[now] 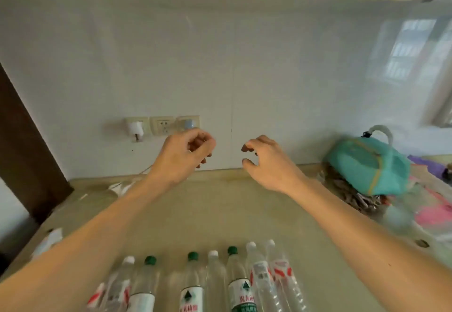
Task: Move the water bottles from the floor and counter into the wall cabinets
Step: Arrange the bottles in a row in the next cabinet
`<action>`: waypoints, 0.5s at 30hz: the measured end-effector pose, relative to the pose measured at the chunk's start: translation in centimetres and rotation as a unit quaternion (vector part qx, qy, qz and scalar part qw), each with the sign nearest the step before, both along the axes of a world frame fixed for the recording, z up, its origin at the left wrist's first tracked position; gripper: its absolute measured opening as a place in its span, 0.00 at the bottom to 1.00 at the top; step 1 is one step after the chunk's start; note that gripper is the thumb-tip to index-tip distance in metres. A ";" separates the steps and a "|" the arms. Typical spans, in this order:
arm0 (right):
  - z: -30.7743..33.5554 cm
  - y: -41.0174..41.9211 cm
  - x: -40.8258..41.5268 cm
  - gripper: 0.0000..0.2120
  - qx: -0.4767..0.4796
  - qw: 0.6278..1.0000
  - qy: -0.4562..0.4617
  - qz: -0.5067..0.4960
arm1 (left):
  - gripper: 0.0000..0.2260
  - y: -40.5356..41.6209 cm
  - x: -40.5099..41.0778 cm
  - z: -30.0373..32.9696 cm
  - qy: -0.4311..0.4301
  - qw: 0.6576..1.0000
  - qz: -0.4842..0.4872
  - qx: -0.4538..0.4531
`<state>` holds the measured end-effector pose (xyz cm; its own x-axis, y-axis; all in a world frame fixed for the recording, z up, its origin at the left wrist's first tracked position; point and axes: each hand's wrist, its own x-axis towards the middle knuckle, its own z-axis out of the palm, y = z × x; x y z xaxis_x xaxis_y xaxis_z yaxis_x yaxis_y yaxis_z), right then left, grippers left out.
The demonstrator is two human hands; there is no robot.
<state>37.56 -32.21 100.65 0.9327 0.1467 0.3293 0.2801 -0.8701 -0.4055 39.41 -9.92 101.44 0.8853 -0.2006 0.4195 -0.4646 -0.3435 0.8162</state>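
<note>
A beige bench [220, 213] meets a white tiled wall [244, 66] with sockets [162, 125]. Water bottles [195, 282] stand along the bottom of the frame; labels too blurry to read. Left hand [186, 155] and right hand [266, 162] hang loosely curled, holding nothing.

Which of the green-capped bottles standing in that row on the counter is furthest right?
The green-capped clear plastic bottle with the green-banded white label, third from the row's right end. Two white-capped bottles stand to its right; the other two green caps sit further left.
</note>
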 end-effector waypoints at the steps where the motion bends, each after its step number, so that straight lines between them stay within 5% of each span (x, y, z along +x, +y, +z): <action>1: -1.8 0.4 -0.3 0.16 -0.013 0.999 0.034 0.006 | 0.04 0.5 -0.5 -2.1 0.014 1.000 0.001 0.019; 8: -13.8 2.4 -2.4 0.18 -0.014 0.974 0.222 0.029 | 0.02 2.7 -2.7 -15.0 0.172 0.978 0.034 0.109; 15: -21.0 3.0 -1.9 0.16 0.003 0.948 0.314 0.042 | 0.16 3.6 -2.7 -24.2 0.308 0.922 0.123 0.199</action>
<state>35.67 -29.22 79.62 0.9301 0.2300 -0.2864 0.0504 -0.8523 -0.5206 36.69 -6.28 77.25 0.9705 0.0083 -0.2410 0.1764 -0.7058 0.6861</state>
